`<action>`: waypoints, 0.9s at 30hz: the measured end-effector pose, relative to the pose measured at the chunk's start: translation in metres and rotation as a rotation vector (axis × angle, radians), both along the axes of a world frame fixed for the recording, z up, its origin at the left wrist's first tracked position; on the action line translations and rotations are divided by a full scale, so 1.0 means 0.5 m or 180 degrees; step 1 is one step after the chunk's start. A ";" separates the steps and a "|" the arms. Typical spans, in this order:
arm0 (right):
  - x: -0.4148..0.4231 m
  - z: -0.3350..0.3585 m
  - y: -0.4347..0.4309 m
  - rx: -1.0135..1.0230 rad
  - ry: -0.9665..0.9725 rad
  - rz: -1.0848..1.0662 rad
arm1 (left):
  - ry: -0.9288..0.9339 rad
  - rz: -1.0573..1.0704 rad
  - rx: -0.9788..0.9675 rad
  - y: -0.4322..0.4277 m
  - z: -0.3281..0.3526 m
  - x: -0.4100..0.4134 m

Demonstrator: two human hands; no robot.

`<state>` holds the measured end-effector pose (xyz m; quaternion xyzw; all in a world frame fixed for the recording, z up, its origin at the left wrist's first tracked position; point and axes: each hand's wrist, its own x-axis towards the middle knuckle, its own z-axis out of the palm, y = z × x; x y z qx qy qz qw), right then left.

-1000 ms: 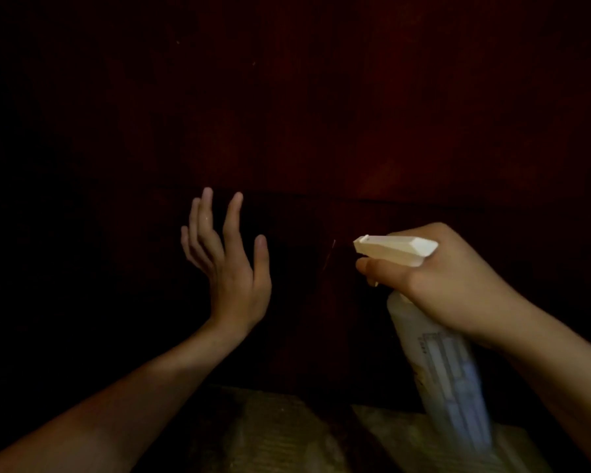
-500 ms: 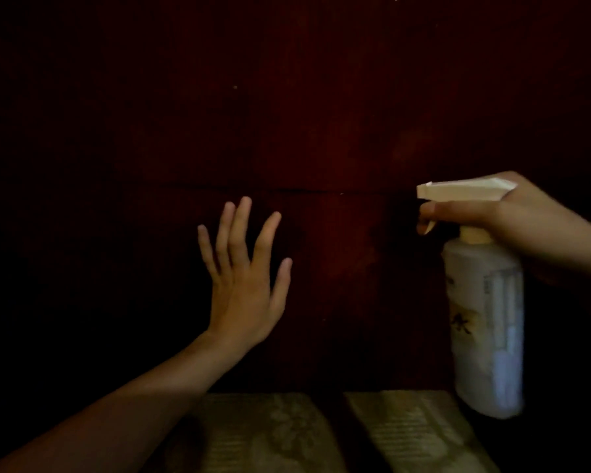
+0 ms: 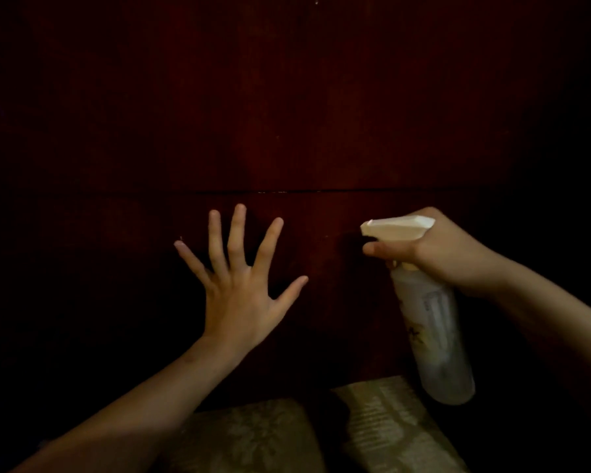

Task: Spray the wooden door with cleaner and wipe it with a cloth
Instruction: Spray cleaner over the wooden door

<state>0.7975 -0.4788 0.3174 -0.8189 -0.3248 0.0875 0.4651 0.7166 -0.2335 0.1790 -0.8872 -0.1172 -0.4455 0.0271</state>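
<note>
The right hand (image 3: pixel 447 254) is gripping the spray bottle (image 3: pixel 430 322) at right, nozzle pointing left near the dark wooden door (image 3: pixel 287 114); the left hand (image 3: pixel 239 295) is spreading empty, fingers splayed, against it.

You have just one camera, and it sits on your head. It looks forward and a little down, straight at the dark wooden door (image 3: pixel 287 114), very close up. Your arms reach in from the bottom edge, below the door's thin line.
</note>
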 end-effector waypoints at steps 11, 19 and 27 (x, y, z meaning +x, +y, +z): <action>0.078 0.010 -0.185 -0.0567 -0.0286 -0.0893 | 0.0020 -0.0116 0.0271 -0.036 -0.019 0.035; 0.094 -0.038 -0.205 -0.1032 -0.0392 -0.0802 | 0.0105 -0.0046 0.0249 -0.038 -0.018 0.038; 0.096 -0.014 -0.212 -0.1095 -0.0108 -0.0766 | 0.0171 -0.0116 0.0075 -0.044 -0.010 0.029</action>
